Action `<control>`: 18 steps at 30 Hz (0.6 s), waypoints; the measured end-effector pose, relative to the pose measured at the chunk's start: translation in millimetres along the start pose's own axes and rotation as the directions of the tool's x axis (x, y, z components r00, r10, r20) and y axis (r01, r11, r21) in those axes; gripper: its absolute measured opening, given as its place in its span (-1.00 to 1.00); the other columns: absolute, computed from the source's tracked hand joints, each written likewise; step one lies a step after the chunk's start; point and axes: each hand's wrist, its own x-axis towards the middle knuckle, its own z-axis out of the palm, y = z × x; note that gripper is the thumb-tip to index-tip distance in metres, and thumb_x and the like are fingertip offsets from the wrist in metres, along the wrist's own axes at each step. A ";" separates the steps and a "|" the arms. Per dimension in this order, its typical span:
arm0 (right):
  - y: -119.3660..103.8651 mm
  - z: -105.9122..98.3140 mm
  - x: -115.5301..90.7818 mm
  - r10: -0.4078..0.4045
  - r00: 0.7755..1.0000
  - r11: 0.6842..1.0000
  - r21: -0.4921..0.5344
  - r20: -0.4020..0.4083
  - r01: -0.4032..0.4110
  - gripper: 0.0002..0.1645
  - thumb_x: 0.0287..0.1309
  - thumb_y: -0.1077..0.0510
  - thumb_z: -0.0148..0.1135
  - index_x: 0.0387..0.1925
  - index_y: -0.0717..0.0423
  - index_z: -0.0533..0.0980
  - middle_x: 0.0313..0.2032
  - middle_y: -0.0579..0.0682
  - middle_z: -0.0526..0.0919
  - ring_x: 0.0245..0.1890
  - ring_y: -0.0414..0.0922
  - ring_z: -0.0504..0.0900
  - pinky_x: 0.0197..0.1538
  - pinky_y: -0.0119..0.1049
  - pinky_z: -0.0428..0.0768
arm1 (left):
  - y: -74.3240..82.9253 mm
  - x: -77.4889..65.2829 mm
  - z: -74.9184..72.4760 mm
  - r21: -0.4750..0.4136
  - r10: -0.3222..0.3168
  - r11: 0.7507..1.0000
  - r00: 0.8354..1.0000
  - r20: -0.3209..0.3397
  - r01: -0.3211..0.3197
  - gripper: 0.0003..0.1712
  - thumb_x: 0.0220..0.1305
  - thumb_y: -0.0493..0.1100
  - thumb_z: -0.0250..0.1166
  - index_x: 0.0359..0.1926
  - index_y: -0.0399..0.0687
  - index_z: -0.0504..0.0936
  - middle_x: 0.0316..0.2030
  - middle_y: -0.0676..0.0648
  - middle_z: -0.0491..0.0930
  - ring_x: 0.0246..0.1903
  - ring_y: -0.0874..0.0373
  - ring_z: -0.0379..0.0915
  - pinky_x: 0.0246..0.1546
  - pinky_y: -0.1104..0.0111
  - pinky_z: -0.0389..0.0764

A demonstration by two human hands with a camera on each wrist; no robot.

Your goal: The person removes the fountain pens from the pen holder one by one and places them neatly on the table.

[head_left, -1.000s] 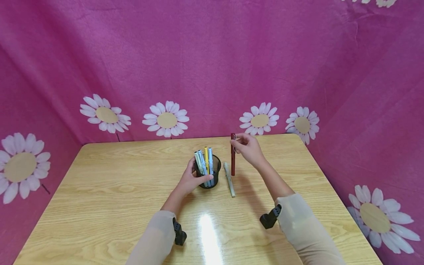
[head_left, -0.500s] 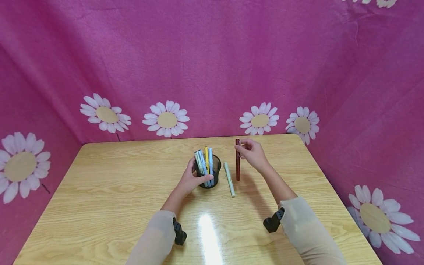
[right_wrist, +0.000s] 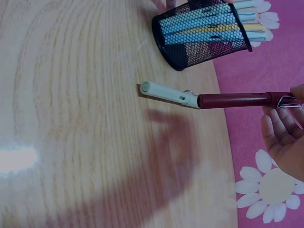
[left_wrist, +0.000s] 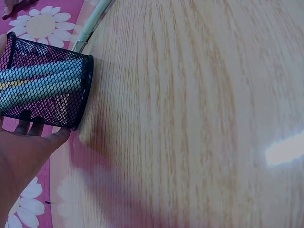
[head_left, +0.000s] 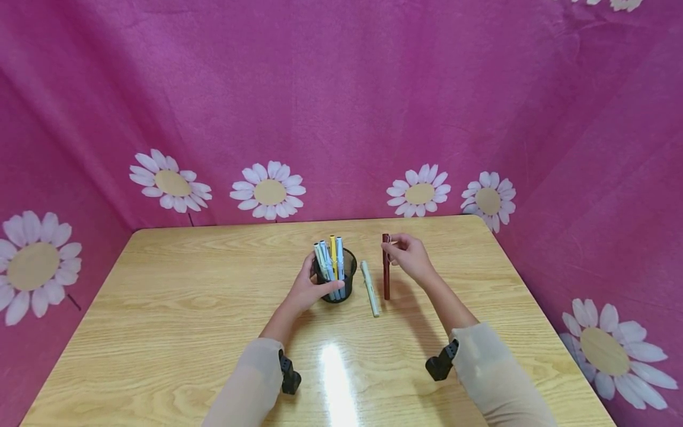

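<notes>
My left hand [head_left: 309, 292] grips a black mesh pen cup [head_left: 349, 283] from its left side, thumb across the front. Several capped pens stand in the cup: pale blue and pale green ones and a yellow pen [head_left: 333, 249]. My right hand [head_left: 411, 258] pinches a dark red pen [head_left: 386, 279] near its clip and holds it upright, right of the cup. Between the cup and the red pen, a pale green pen [head_left: 370, 289] lies on the table. In the right wrist view the red pen [right_wrist: 237, 100] overlaps part of the green pen [right_wrist: 164, 92].
The wooden table [head_left: 176, 320] reaches back to a pink curtain [head_left: 341, 107] printed with white daisies. A bright light reflection shows on the tabletop in front of the cup. Small black cameras [head_left: 441, 362] sit at both wrists.
My right hand has moved the red pen to the right and lower, closer to the tabletop. The left hand, the cup and the green pen stay in place.
</notes>
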 end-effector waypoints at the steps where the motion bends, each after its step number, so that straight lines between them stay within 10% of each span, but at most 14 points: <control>1: 1.4 0.2 -0.2 0.003 1.000 1.000 0.000 0.002 -0.003 -0.58 0.20 0.16 0.18 0.00 0.40 0.47 -0.52 -0.12 0.51 -0.62 -0.32 0.49 -0.44 -0.47 0.55 | -0.2 0.0 -0.1 0.000 0.001 1.000 1.000 0.001 -0.001 0.07 0.09 -0.20 0.38 0.46 0.09 -0.14 0.41 -0.18 0.05 0.37 -0.17 0.03 0.28 0.02 0.26; 18: 22.1 6.6 -0.6 0.029 1.000 1.000 -0.013 0.012 -0.028 -0.58 0.20 0.16 0.18 -0.01 0.40 0.47 -0.50 -0.13 0.51 -0.55 -0.28 0.48 -0.33 -0.26 0.64 | -2.4 0.8 -1.0 -0.013 -0.002 1.000 1.000 0.005 0.002 0.13 0.04 -0.12 0.43 0.46 0.11 -0.14 0.41 -0.17 0.04 0.36 -0.18 0.05 0.27 0.02 0.28</control>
